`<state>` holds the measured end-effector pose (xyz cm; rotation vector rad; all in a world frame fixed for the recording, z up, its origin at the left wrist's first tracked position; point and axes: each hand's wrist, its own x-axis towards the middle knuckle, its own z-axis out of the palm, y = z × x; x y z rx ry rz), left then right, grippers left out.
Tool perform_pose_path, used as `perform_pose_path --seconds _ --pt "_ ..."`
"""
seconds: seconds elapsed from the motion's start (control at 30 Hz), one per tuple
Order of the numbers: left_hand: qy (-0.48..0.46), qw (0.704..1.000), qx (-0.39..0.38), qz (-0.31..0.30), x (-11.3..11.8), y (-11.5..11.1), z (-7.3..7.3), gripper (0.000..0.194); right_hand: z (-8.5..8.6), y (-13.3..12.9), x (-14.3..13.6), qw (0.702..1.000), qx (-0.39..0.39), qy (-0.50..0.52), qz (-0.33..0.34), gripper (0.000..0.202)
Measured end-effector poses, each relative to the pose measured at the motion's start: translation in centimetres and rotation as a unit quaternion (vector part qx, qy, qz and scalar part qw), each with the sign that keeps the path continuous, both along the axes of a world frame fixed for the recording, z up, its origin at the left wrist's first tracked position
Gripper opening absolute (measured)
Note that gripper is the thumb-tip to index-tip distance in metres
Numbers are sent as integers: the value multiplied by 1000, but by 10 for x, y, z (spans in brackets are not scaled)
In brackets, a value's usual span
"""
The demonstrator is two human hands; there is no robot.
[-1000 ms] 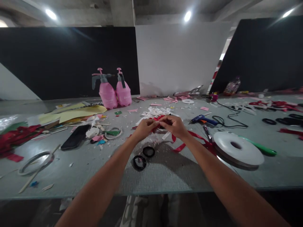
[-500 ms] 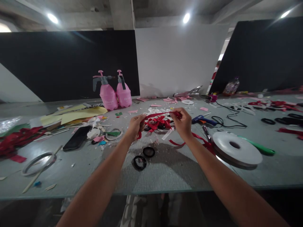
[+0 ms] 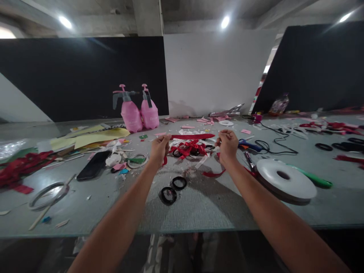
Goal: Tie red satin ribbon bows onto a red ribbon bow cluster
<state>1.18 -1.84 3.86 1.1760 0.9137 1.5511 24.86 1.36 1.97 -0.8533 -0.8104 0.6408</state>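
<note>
My left hand [image 3: 159, 149] is pinched on a strip of red ribbon [image 3: 193, 136], stretched out to the right, with a short tail below the fingers. Its right end stops just short of my right hand [image 3: 228, 144], whose fingers are curled closed. A bit of red ribbon shows at the lower edge of that hand; its fingertips are partly hidden. Beneath the strip lies a pile of red ribbon bows [image 3: 189, 149] with white pieces. Two black rings, one nearer [image 3: 168, 195] and one farther [image 3: 179, 183], lie on the table in front of me.
A white reel [image 3: 287, 176] and a blue glue gun [image 3: 248, 145] lie right of my right hand. On the left are a phone [image 3: 93, 165], a grey ring [image 3: 47, 196] and heaped red ribbon [image 3: 24, 168]. Two pink spray bottles [image 3: 132, 115] stand behind.
My right hand has moved right, away from the stretched strip, whose right end now shows free. The left hand has shifted slightly left, keeping the ribbon.
</note>
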Motion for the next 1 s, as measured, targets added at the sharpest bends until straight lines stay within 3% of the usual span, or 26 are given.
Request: perform_pose_path --seconds 0.13,0.27,0.37,0.67,0.83,1.0 --pt "106 994 29 14 3 1 -4 42 -1 -5 -2 981 53 -172 -69 10" --pt "203 977 58 -39 10 -3 -9 36 2 -25 -18 916 158 -361 -81 8" --pt "223 970 77 -61 14 -7 -11 33 5 -38 -27 877 202 -426 -91 9" --pt "285 948 120 -76 15 -5 -18 34 5 -45 -34 852 172 -491 54 16" --pt "347 924 138 -86 15 -8 -18 32 -1 -36 -35 869 66 -442 213 21" --pt "314 934 137 -101 17 -11 -15 31 -6 -33 -40 899 5 -321 299 31"
